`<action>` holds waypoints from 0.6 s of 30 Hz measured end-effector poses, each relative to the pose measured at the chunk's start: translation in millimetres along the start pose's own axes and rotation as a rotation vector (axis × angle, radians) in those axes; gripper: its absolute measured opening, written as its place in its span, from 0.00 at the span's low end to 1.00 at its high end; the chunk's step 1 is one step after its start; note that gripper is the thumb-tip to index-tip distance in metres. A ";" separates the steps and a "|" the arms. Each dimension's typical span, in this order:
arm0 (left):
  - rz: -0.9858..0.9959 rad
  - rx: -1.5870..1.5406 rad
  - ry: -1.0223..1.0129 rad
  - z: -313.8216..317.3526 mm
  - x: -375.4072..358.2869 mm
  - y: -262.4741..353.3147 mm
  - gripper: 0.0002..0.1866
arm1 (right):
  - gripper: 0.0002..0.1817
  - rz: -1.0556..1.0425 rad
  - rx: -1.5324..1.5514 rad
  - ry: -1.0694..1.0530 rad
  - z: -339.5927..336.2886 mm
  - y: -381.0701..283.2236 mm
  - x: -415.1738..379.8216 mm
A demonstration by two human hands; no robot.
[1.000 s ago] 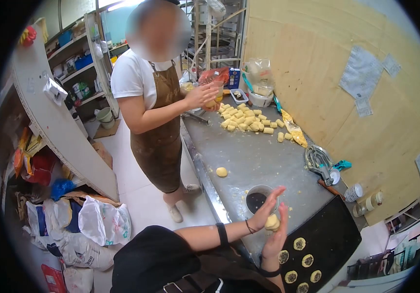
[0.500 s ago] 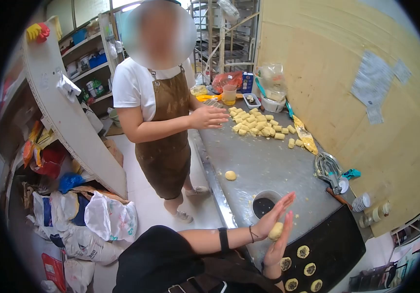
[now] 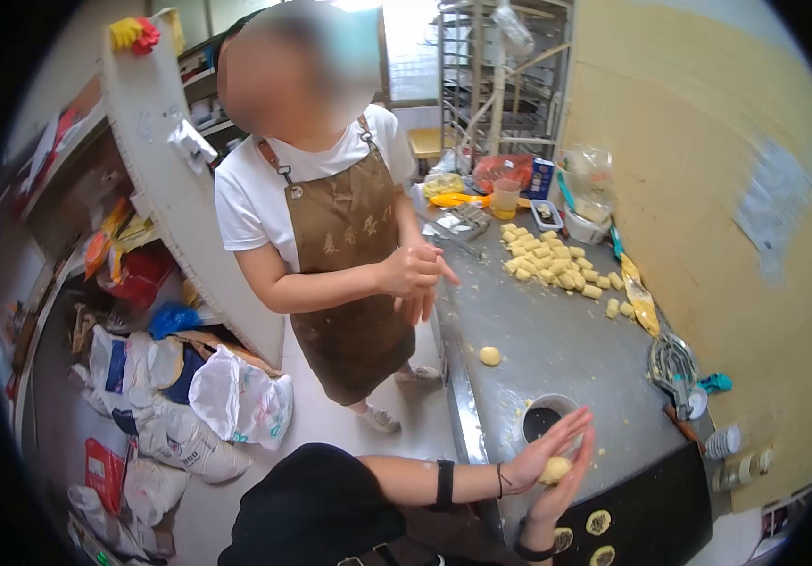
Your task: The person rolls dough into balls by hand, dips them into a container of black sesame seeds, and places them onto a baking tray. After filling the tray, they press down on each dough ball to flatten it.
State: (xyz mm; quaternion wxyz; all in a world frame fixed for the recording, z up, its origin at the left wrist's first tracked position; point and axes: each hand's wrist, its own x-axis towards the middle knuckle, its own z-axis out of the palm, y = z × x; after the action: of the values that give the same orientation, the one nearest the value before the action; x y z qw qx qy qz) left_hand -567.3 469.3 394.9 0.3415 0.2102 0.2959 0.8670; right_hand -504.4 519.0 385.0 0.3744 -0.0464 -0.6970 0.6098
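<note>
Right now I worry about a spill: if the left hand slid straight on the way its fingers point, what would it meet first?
Probably the small bowl of dark filling, just beyond the left hand; depth is unclear.

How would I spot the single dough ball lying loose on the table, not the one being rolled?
Start at the long steel table. Between the pile of cut dough pieces at its far end and the small bowl near the hands, the dough ball lies alone by the table's left edge. It is round and smooth, unlike the blocky pieces.
</note>
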 end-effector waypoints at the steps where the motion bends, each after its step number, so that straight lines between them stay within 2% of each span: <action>1: 0.004 -0.018 -0.031 -9.4 0.1 7.8 0.33 | 0.38 -0.026 0.001 -0.023 9.0 -5.4 -5.0; 3: -0.035 -0.058 0.139 -11.1 -2.0 9.7 0.29 | 0.37 -0.069 -0.093 -0.109 11.0 -8.8 -9.5; 6: -0.257 0.024 0.158 -36.2 -15.0 -9.4 0.27 | 0.35 -0.088 -0.124 -0.093 19.7 7.6 -2.0; 7: -0.232 0.182 0.163 -37.1 -22.5 -12.9 0.25 | 0.32 -0.150 -0.272 -0.105 18.6 4.4 9.1; 11: -0.350 -0.086 0.247 -33.4 -31.7 7.7 0.21 | 0.28 -0.173 -0.787 -0.086 20.8 11.5 24.1; 14: -0.287 -0.024 0.364 -57.1 -28.0 -9.6 0.19 | 0.26 -0.214 -0.836 -0.092 33.2 24.7 23.1; 18: -0.294 -0.003 0.331 -59.9 -19.5 13.2 0.13 | 0.27 -0.232 -0.589 -0.079 47.1 36.7 31.2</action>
State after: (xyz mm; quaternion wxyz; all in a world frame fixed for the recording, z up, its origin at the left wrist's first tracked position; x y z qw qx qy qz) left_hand -594.2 425.4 356.3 0.4113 0.0193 0.3741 0.8310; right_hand -568.3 506.2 368.2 0.3847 -0.0491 -0.8582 0.3364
